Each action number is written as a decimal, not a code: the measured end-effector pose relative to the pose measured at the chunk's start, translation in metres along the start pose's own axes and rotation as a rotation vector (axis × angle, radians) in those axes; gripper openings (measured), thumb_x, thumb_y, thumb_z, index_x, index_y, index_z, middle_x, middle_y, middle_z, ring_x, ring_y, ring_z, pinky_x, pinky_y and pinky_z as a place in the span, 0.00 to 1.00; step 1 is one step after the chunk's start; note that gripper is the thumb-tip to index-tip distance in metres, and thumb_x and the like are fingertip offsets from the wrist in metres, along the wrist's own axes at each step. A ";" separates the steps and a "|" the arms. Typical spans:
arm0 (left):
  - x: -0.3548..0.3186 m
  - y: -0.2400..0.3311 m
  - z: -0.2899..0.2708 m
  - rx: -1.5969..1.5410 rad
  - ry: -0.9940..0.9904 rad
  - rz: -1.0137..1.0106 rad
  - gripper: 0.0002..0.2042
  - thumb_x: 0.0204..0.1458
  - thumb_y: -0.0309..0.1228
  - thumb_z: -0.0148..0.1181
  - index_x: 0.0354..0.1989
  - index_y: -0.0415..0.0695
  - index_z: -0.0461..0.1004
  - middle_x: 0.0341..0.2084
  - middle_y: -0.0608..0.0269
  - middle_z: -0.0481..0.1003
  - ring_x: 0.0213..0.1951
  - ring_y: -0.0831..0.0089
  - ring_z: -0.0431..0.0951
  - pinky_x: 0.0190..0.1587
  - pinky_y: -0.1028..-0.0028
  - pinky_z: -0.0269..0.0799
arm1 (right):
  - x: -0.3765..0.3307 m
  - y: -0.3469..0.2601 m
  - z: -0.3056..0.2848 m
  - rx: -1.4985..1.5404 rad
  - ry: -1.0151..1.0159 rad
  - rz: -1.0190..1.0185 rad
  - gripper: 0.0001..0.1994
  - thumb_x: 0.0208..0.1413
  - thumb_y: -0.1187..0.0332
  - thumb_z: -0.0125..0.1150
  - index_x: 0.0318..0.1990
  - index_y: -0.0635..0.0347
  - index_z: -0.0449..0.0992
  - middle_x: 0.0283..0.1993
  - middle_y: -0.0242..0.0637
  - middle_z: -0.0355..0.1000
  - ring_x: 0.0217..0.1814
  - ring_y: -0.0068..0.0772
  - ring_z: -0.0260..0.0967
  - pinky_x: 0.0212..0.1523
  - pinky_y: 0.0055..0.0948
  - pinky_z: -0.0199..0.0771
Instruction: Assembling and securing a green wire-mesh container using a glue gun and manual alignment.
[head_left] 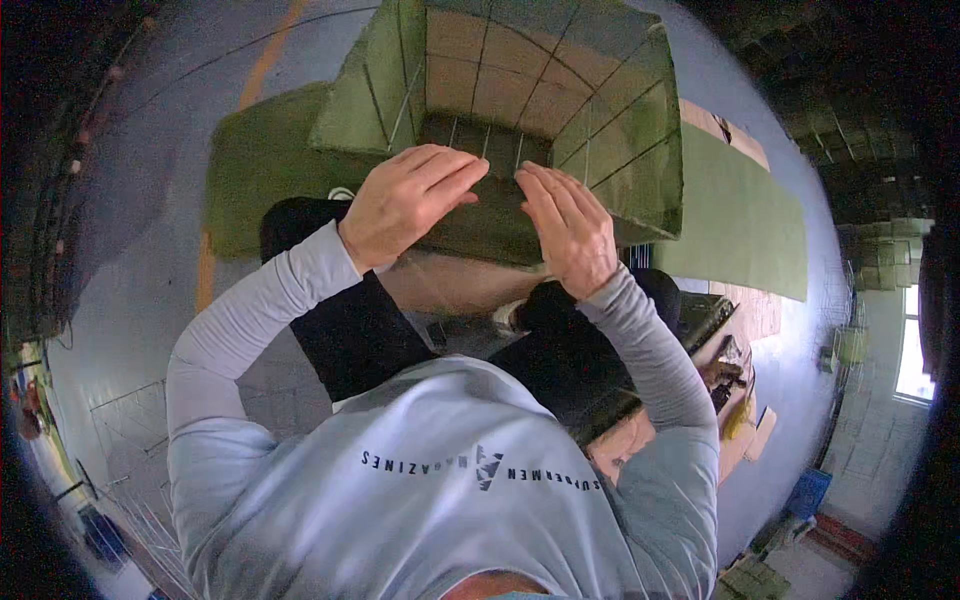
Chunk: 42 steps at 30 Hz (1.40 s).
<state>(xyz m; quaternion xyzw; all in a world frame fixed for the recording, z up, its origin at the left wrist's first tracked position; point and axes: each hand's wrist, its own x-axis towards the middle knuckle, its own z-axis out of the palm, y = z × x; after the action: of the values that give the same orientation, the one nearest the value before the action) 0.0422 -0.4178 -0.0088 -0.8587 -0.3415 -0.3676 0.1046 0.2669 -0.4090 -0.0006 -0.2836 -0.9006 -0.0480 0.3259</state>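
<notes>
A green, box-like frame (pixel 620 150) lies open in front of me, with thin wires or rods crossing its walls in a grid. My left hand (pixel 412 195) is over its near edge, thumb and fingers pinched together. Just to the right, my right hand (pixel 570 225) is held the same way, its fingers bent down and close together. A short gap parts the fingertips of the two hands. Thin pale wires (pixel 519 150) stand right beyond the fingertips. Whatever lies between the fingers is hidden or too fine to see.
A flat green sheet (pixel 745 220) lies right of the frame, and another green piece (pixel 265 170) lies left. My dark-trousered legs (pixel 350 330) are under the frame. Brown board (pixel 640 435) and small dark tools (pixel 728 380) lie at my right. An orange line (pixel 262 70) crosses the floor.
</notes>
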 end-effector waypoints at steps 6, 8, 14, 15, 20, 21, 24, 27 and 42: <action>0.018 -0.010 0.002 -0.199 -0.317 -0.088 0.04 0.48 0.32 0.51 0.29 0.45 0.70 0.25 0.59 0.73 0.31 0.62 0.77 0.29 0.66 0.73 | 0.017 0.016 0.001 0.200 -0.331 0.280 0.10 0.51 0.73 0.54 0.42 0.59 0.74 0.37 0.46 0.74 0.33 0.47 0.73 0.31 0.38 0.74; 0.016 -0.006 0.011 -0.261 -0.358 -0.185 0.05 0.44 0.30 0.51 0.24 0.45 0.72 0.21 0.54 0.74 0.25 0.56 0.77 0.26 0.59 0.73 | 0.026 0.014 -0.009 0.308 -0.420 0.359 0.09 0.54 0.72 0.53 0.40 0.59 0.76 0.35 0.47 0.74 0.32 0.49 0.73 0.31 0.38 0.73; 0.031 0.002 0.025 -0.284 -0.359 -0.218 0.11 0.43 0.34 0.51 0.17 0.41 0.71 0.16 0.49 0.73 0.23 0.50 0.76 0.25 0.56 0.72 | 0.035 0.039 -0.024 0.567 -0.579 0.524 0.07 0.52 0.71 0.56 0.31 0.67 0.75 0.21 0.46 0.67 0.22 0.34 0.62 0.28 0.32 0.63; 0.035 -0.001 0.025 -0.270 -0.417 -0.225 0.11 0.43 0.34 0.51 0.16 0.40 0.71 0.16 0.49 0.73 0.24 0.50 0.76 0.25 0.56 0.72 | 0.033 0.050 -0.018 0.637 -0.632 0.556 0.09 0.52 0.69 0.57 0.33 0.69 0.75 0.23 0.41 0.68 0.27 0.30 0.63 0.32 0.31 0.63; 0.038 -0.006 0.040 -0.327 -0.430 -0.145 0.14 0.46 0.34 0.50 0.19 0.36 0.75 0.21 0.43 0.75 0.28 0.49 0.77 0.31 0.56 0.73 | 0.025 0.065 -0.022 0.563 -0.762 0.540 0.12 0.59 0.67 0.51 0.45 0.63 0.77 0.38 0.43 0.76 0.35 0.38 0.74 0.38 0.30 0.72; 0.041 -0.010 0.048 -0.355 -0.463 -0.065 0.14 0.47 0.34 0.49 0.21 0.35 0.75 0.23 0.41 0.75 0.30 0.48 0.77 0.33 0.55 0.73 | 0.015 0.073 -0.013 0.557 -0.754 0.528 0.12 0.59 0.67 0.51 0.45 0.63 0.77 0.38 0.43 0.76 0.35 0.38 0.74 0.38 0.30 0.72; 0.049 -0.018 0.072 -0.427 -0.569 -0.197 0.19 0.52 0.41 0.49 0.24 0.35 0.76 0.25 0.41 0.75 0.31 0.47 0.76 0.35 0.55 0.70 | 0.001 0.092 0.021 0.548 -0.437 0.942 0.11 0.53 0.69 0.56 0.33 0.71 0.75 0.26 0.35 0.70 0.32 0.28 0.65 0.35 0.30 0.64; 0.051 -0.025 0.071 -0.536 -0.559 -0.237 0.20 0.51 0.44 0.52 0.23 0.35 0.75 0.21 0.42 0.74 0.30 0.48 0.76 0.32 0.56 0.69 | 0.009 0.096 0.029 0.554 -0.497 0.511 0.10 0.54 0.70 0.56 0.34 0.71 0.74 0.27 0.35 0.70 0.28 0.30 0.66 0.31 0.30 0.65; 0.031 -0.006 0.076 -0.421 -0.257 -0.159 0.10 0.40 0.34 0.57 0.18 0.39 0.71 0.18 0.52 0.73 0.25 0.53 0.74 0.29 0.59 0.70 | 0.012 0.066 -0.015 0.471 -0.419 0.297 0.11 0.56 0.69 0.56 0.40 0.69 0.77 0.36 0.45 0.76 0.33 0.33 0.73 0.36 0.33 0.72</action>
<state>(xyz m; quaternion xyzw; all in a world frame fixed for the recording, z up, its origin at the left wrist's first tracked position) 0.0958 -0.3644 -0.0409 -0.8718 -0.3343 -0.3253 -0.1497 0.3034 -0.3520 0.0119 -0.3321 -0.8832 0.2683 0.1940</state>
